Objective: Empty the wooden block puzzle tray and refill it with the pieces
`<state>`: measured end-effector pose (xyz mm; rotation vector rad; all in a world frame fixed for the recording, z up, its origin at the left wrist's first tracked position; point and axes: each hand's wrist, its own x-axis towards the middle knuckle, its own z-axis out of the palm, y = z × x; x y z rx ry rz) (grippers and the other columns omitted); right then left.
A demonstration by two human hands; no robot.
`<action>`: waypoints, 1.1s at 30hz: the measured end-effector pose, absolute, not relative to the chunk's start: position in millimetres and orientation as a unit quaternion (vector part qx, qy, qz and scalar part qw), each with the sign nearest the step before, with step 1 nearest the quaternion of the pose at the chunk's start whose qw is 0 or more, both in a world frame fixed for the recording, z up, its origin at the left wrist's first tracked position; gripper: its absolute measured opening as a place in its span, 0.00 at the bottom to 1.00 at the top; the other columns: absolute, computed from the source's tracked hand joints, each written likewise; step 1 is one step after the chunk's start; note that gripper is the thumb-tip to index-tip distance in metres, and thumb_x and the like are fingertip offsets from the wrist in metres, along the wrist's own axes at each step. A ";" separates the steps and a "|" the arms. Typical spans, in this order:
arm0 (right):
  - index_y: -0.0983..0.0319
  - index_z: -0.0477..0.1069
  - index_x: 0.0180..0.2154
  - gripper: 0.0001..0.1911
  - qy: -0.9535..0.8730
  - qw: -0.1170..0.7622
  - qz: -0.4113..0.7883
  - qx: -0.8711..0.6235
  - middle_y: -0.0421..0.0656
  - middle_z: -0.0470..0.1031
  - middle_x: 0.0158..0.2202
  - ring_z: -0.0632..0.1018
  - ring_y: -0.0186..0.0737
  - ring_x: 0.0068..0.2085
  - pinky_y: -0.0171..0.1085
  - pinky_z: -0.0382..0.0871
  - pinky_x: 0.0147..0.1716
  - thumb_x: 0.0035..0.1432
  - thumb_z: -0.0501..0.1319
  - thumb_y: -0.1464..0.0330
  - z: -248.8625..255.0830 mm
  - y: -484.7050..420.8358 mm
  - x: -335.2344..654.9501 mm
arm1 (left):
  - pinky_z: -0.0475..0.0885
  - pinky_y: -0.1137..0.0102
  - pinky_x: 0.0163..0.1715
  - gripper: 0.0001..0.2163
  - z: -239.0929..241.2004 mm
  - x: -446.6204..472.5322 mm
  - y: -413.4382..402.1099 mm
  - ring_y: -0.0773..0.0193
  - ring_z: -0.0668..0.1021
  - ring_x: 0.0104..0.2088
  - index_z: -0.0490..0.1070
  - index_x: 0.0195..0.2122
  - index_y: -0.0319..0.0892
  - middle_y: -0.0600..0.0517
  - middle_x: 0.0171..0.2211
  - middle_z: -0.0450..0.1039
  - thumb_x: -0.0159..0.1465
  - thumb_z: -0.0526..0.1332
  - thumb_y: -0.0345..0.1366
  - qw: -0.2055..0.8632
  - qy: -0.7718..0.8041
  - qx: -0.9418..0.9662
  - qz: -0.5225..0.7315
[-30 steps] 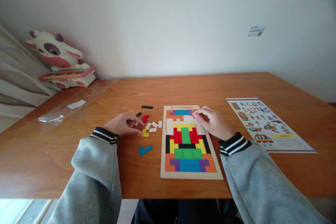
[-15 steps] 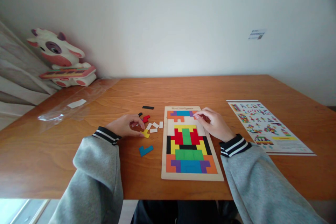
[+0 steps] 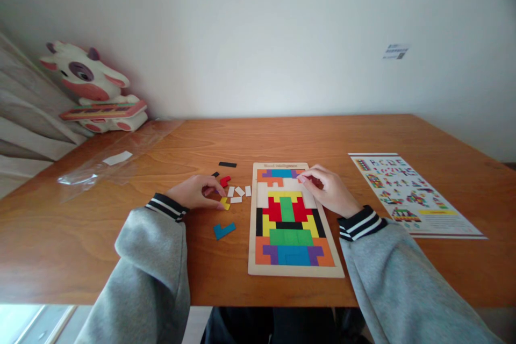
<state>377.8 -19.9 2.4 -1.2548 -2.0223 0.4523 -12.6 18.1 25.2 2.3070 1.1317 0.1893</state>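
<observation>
A wooden puzzle tray lies on the table before me, mostly filled with coloured blocks. My right hand rests on its upper right part, fingers curled and pinched at a piece by the top row. My left hand lies left of the tray with fingers curled over a yellow piece. Around it lie white pieces, a red piece, black pieces and a blue piece.
A printed pattern sheet lies to the right of the tray. A clear plastic bag lies at the left. A cow-shaped toy stands at the far left corner against the wall.
My left hand has slid a little to the right over the yellow piece. My right hand has hardly moved at the tray's top.
</observation>
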 end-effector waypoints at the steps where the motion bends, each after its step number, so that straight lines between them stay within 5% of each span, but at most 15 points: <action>1: 0.61 0.76 0.39 0.13 -0.781 0.351 0.176 -0.485 0.44 0.74 0.36 0.74 0.39 0.34 0.38 0.67 0.33 0.67 0.57 0.61 2.2 -20.0 378.0 | 0.61 0.74 0.29 0.23 24.1 -13.4 18.5 0.68 0.67 0.26 0.79 0.37 0.43 0.57 0.25 0.63 0.53 0.68 0.58 0.277 0.419 0.862 0.073; 8: 0.61 0.75 0.38 0.12 -0.784 0.351 0.171 -0.483 0.44 0.74 0.36 0.75 0.39 0.35 0.39 0.68 0.34 0.67 0.56 0.61 5.0 -20.7 377.6 | 0.64 0.73 0.33 0.20 25.6 -10.6 18.1 0.66 0.71 0.31 0.77 0.35 0.42 0.53 0.33 0.72 0.50 0.72 0.53 0.272 0.424 0.860 0.079; 16: 0.61 0.75 0.38 0.12 -0.786 0.357 0.153 -0.481 0.45 0.76 0.36 0.76 0.40 0.35 0.38 0.69 0.34 0.67 0.56 0.62 5.4 -16.7 378.0 | 0.63 0.75 0.25 0.16 34.7 7.7 9.2 0.69 0.70 0.24 0.76 0.32 0.40 0.56 0.24 0.72 0.56 0.68 0.50 0.343 0.433 0.829 0.082; 24: 0.60 0.75 0.40 0.09 -0.798 0.381 0.140 -0.446 0.45 0.78 0.39 0.77 0.39 0.38 0.39 0.72 0.40 0.66 0.57 0.65 12.1 -21.9 364.3 | 0.76 0.69 0.37 0.13 24.2 45.8 4.7 0.62 0.81 0.37 0.78 0.40 0.41 0.48 0.39 0.81 0.65 0.62 0.46 0.296 0.394 0.803 0.335; 33: 0.58 0.75 0.44 0.09 -0.781 0.368 0.296 -0.408 0.41 0.81 0.39 0.78 0.35 0.36 0.37 0.73 0.37 0.64 0.61 0.62 19.5 -33.4 322.3 | 0.79 0.72 0.31 0.11 -2.0 102.3 -8.7 0.65 0.82 0.31 0.77 0.38 0.40 0.50 0.34 0.81 0.63 0.67 0.44 0.316 0.373 0.747 0.450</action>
